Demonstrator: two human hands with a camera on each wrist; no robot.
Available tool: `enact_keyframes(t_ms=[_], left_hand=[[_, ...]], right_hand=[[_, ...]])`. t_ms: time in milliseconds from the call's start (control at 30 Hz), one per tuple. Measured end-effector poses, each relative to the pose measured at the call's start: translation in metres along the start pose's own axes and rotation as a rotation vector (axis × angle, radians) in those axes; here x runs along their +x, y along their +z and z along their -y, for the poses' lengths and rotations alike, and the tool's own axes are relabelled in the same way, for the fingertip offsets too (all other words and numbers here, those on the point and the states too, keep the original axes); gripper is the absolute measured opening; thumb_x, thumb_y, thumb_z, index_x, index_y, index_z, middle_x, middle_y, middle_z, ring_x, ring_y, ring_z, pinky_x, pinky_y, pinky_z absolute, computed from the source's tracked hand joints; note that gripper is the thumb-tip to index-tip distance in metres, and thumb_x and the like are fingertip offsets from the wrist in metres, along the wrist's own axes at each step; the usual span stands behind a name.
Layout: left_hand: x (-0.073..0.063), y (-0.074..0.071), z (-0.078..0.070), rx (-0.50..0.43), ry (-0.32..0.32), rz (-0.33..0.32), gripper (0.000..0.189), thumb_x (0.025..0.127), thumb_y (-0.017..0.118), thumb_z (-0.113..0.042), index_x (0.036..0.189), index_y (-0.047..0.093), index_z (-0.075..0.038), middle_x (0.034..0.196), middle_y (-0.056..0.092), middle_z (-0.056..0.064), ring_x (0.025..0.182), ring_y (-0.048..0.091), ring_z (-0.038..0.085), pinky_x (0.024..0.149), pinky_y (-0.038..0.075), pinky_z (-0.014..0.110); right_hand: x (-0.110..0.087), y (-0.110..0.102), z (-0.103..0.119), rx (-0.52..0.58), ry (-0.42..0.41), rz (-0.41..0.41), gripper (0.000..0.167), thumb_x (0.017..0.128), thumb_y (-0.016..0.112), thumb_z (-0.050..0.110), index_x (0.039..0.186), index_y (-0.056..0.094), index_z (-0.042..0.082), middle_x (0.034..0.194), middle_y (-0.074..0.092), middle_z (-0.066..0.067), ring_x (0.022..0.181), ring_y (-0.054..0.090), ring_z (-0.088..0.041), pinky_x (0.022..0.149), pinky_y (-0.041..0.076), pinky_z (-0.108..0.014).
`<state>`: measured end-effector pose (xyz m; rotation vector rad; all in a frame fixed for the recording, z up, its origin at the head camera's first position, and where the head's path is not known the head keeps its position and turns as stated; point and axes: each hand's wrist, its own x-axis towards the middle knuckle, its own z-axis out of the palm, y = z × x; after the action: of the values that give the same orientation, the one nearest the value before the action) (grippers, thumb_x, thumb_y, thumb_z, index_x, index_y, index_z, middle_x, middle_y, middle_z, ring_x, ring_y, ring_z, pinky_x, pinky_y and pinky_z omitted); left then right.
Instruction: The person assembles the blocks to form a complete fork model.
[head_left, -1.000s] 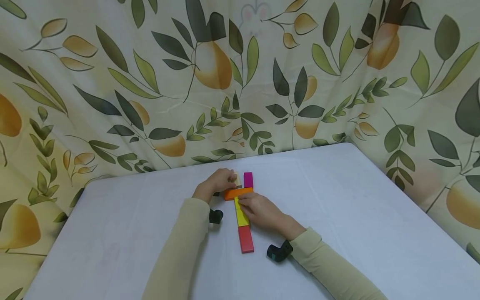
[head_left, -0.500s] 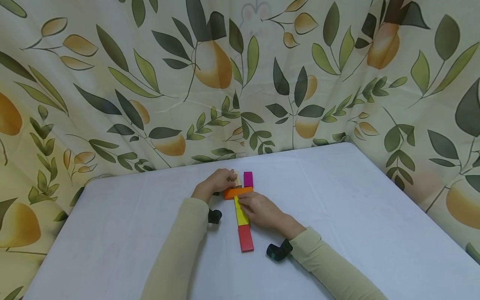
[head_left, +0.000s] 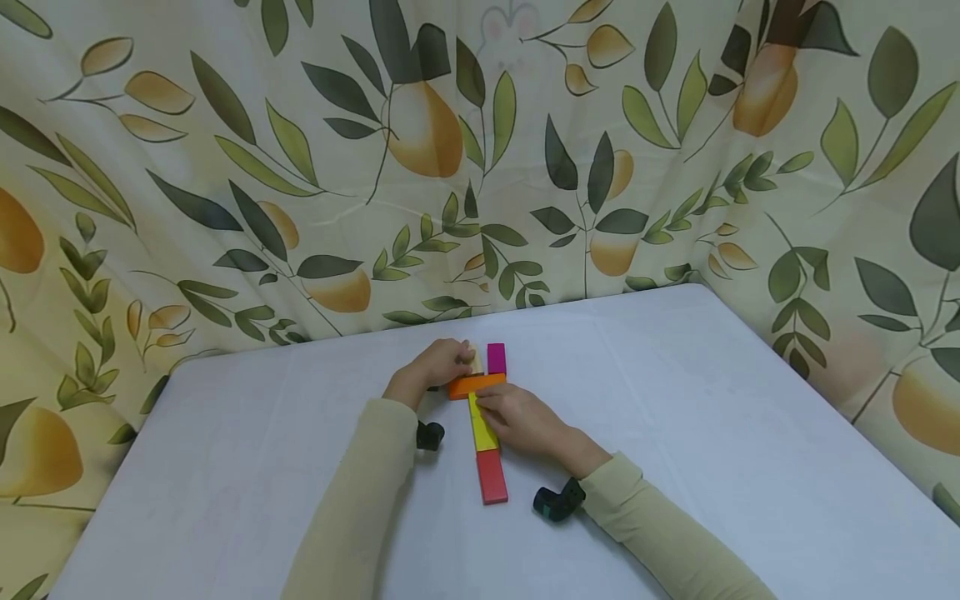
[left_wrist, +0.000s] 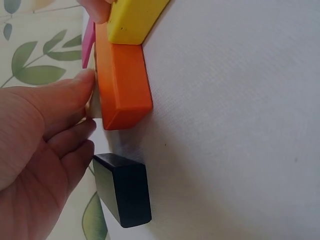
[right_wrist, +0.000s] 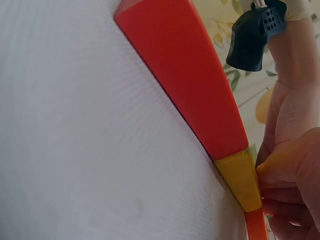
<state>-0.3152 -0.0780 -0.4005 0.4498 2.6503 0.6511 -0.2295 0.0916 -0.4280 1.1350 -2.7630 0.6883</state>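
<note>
My left hand (head_left: 438, 364) pinches a pale wooden block (head_left: 476, 361) at the far side of the crosswise orange block (head_left: 477, 386). Fingers partly cover that pale block in the head view. With curled fingers, my right hand (head_left: 525, 419) holds the yellow block (head_left: 483, 427) near the end that meets the orange one. The red block (head_left: 492, 477) lies end to end with the yellow. Beside the pale block, a magenta block (head_left: 497, 358) extends away from the orange. All lie on the white tabletop.
A black block (left_wrist: 127, 192) stands on the table by my left hand, mostly hidden under the wrist in the head view. Each wrist carries a black camera. A leaf-and-fruit patterned curtain (head_left: 420, 250) hangs behind the white table (head_left: 637, 367).
</note>
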Motion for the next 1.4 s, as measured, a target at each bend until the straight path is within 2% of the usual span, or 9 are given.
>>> enact_keyframes(t_ms=[267,500,833,1067,1267,1400], left_hand=[[-0.0018,0.0006,0.0002,-0.017,-0.008,0.013,0.041,0.092,0.056,-0.017,0.132,0.048,-0.014,0.143,0.036,0.003,0.128,0.036,0.022,0.105,0.028,0.038],[-0.0007,-0.0002,0.0003,-0.012,0.012,0.022,0.040,0.092,0.056,-0.015,0.132,0.049,-0.013,0.143,0.037,0.004,0.130,0.033,0.022,0.106,0.026,0.037],[-0.0041,-0.0003,-0.0029,-0.017,-0.006,0.023,0.040,0.092,0.056,-0.013,0.131,0.051,-0.012,0.142,0.038,0.004,0.130,0.033,0.022,0.106,0.026,0.038],[-0.0045,-0.0002,-0.0025,0.005,0.018,0.018,0.039,0.092,0.056,-0.013,0.130,0.051,-0.011,0.142,0.039,0.006,0.130,0.034,0.023,0.106,0.026,0.038],[-0.0044,-0.0006,-0.0042,0.018,-0.003,0.025,0.040,0.092,0.056,-0.014,0.131,0.051,-0.012,0.142,0.038,0.005,0.130,0.033,0.023,0.105,0.027,0.039],[-0.0037,-0.0015,-0.0057,0.066,-0.006,0.035,0.040,0.092,0.056,-0.015,0.131,0.051,-0.013,0.143,0.038,0.006,0.131,0.032,0.023,0.106,0.026,0.039]], right_hand=[[0.0002,0.0017,-0.0014,0.001,0.000,-0.003,0.027,0.089,0.058,0.010,0.113,0.064,-0.001,0.113,0.062,-0.010,0.111,0.053,-0.021,0.091,0.045,-0.033],[0.0005,0.0012,-0.0008,-0.007,-0.001,-0.002,0.027,0.089,0.059,0.010,0.113,0.064,-0.001,0.113,0.062,-0.010,0.110,0.053,-0.022,0.091,0.045,-0.033],[0.0000,0.0001,0.0001,0.004,0.027,0.013,0.026,0.089,0.059,0.011,0.112,0.065,0.000,0.112,0.062,-0.009,0.110,0.054,-0.021,0.091,0.045,-0.033],[0.0008,0.0012,-0.0004,0.009,0.027,0.011,0.026,0.089,0.059,0.012,0.112,0.065,0.001,0.111,0.062,-0.008,0.108,0.054,-0.020,0.091,0.045,-0.032],[0.0009,0.0007,-0.0006,0.006,0.034,0.021,0.027,0.089,0.059,0.012,0.113,0.065,0.000,0.113,0.062,-0.008,0.109,0.055,-0.020,0.091,0.045,-0.032],[0.0010,0.0012,-0.0013,0.011,0.028,0.015,0.027,0.089,0.059,0.013,0.113,0.065,0.001,0.113,0.062,-0.008,0.108,0.055,-0.020,0.090,0.045,-0.032]])
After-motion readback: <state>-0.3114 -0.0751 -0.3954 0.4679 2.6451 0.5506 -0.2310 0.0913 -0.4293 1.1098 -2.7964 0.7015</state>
